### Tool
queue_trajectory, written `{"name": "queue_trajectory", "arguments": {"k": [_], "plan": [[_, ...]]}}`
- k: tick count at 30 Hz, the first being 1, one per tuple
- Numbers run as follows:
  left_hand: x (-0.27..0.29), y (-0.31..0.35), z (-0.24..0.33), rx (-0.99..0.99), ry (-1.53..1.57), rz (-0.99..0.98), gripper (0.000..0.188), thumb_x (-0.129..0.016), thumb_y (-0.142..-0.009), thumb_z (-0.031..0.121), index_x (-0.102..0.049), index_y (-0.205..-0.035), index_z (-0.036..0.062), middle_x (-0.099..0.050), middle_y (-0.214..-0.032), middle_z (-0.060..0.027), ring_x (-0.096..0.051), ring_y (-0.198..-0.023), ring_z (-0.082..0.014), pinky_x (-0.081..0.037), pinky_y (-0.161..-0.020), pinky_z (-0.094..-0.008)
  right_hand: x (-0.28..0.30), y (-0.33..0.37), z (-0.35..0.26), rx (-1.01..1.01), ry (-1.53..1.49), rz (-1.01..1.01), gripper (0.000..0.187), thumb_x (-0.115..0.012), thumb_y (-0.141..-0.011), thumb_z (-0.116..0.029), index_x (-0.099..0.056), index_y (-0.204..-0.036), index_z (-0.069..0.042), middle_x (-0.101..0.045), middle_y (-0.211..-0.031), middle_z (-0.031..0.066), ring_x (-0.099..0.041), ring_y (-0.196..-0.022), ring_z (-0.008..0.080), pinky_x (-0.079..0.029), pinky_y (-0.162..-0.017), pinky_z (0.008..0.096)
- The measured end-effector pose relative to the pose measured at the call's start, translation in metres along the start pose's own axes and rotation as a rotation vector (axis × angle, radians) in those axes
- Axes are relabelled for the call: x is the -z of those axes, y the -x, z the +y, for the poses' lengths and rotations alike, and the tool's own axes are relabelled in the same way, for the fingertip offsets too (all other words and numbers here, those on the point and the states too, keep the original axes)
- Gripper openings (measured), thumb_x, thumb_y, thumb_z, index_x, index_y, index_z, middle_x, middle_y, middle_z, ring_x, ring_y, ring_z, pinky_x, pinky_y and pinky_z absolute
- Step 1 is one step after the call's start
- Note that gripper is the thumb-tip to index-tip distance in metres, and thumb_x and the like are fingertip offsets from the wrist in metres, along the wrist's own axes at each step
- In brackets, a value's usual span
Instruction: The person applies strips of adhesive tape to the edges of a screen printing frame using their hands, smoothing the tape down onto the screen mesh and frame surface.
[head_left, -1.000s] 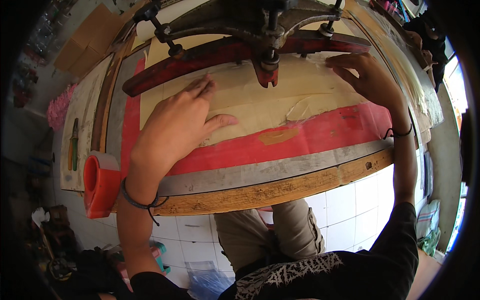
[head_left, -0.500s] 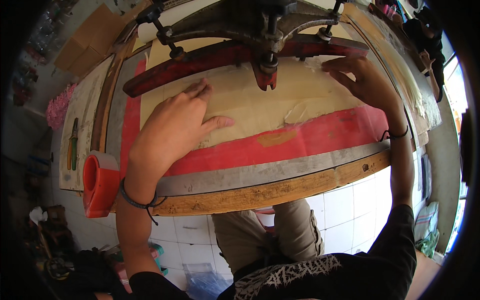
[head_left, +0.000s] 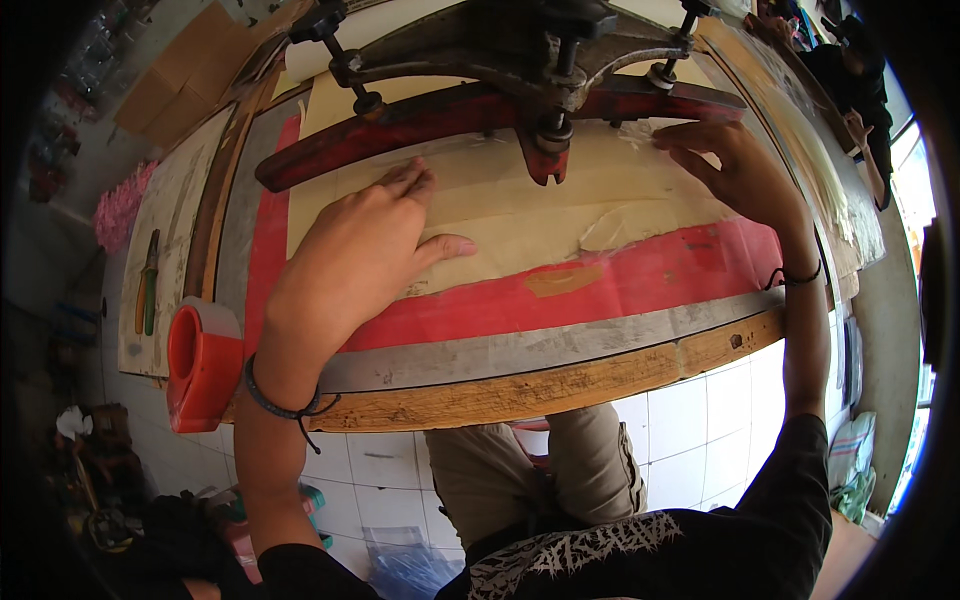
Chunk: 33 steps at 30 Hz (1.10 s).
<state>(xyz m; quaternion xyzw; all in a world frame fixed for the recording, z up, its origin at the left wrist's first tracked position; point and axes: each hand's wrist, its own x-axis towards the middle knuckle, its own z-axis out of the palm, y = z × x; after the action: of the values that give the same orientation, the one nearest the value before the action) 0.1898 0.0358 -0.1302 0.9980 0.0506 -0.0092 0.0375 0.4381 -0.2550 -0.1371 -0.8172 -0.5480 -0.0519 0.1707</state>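
My left hand [head_left: 362,235] lies on a tan sheet [head_left: 500,235], fingers stretched forward and thumb spread to the right, with nothing in its grip. My right hand [head_left: 738,168] reaches over the sheet's far right part, just in front of a dark red bar [head_left: 400,127]. Its fingertips rest beside a crumpled clear film or tape piece [head_left: 640,132], and its thumb stands apart from the fingers. Under the tan sheet is a red sheet [head_left: 450,322], showing at the left and along the near side. The tan sheet's near edge is ragged, with a lifted flap.
A dark metal clamp frame [head_left: 480,50] with screw knobs spans the far side above the bar. An orange-red tape dispenser [head_left: 203,365] stands at the left corner; green-handled pliers [head_left: 148,285] lie beyond it. The table's wooden edge [head_left: 560,383] runs before me. Another person [head_left: 850,90] is at far right.
The whole view has shifted slightly, with the table and clamp appearing a little to the right. Both hands keep nearly the same places on the sheet.
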Motion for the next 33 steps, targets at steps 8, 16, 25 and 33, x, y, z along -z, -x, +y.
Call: {"name": "queue_trajectory", "arguments": {"k": [8,16,25,33], "plan": [[0.002,0.000,0.000,-0.002,-0.008,-0.002,0.077,-0.062,-0.091,0.052,-0.050,-0.138,-0.0085,-0.048,-0.148,-0.0221,-0.053,-0.129,-0.0370,-0.045,-0.108,-0.0412,0.003,0.000,-0.002,-0.014,0.000,0.005,0.021,-0.064,-0.097,-0.015,-0.073,-0.114,-0.006,-0.072,-0.116,0.0095,-0.070,-0.101,0.0261,-0.055,-0.090,0.0360],[-0.002,-0.003,-0.001,-0.021,-0.016,0.005,0.078,-0.062,-0.091,0.052,-0.049,-0.140,-0.0075,-0.046,-0.150,-0.0210,-0.052,-0.131,-0.0364,-0.045,-0.108,-0.0411,0.003,0.001,-0.001,-0.082,-0.058,-0.030,0.019,-0.063,-0.095,-0.006,-0.071,-0.113,-0.002,-0.073,-0.116,0.0099,-0.070,-0.105,0.0251,-0.053,-0.094,0.0351],[0.001,0.000,0.002,0.001,-0.024,0.014,0.079,-0.061,-0.091,0.053,-0.049,-0.140,-0.0071,-0.046,-0.150,-0.0191,-0.051,-0.133,-0.0332,-0.046,-0.108,-0.0407,0.005,0.001,0.002,-0.049,-0.023,-0.021,0.021,-0.065,-0.096,-0.013,-0.073,-0.114,-0.007,-0.072,-0.115,0.0096,-0.070,-0.100,0.0264,-0.055,-0.089,0.0359],[-0.002,0.001,-0.002,-0.016,-0.019,0.025,0.078,-0.060,-0.092,0.053,-0.050,-0.139,-0.0085,-0.046,-0.150,-0.0208,-0.050,-0.133,-0.0338,-0.045,-0.108,-0.0399,0.003,-0.001,0.000,-0.033,-0.034,-0.020,0.021,-0.064,-0.097,-0.014,-0.073,-0.114,-0.006,-0.072,-0.116,0.0096,-0.069,-0.102,0.0263,-0.054,-0.091,0.0361]]}}
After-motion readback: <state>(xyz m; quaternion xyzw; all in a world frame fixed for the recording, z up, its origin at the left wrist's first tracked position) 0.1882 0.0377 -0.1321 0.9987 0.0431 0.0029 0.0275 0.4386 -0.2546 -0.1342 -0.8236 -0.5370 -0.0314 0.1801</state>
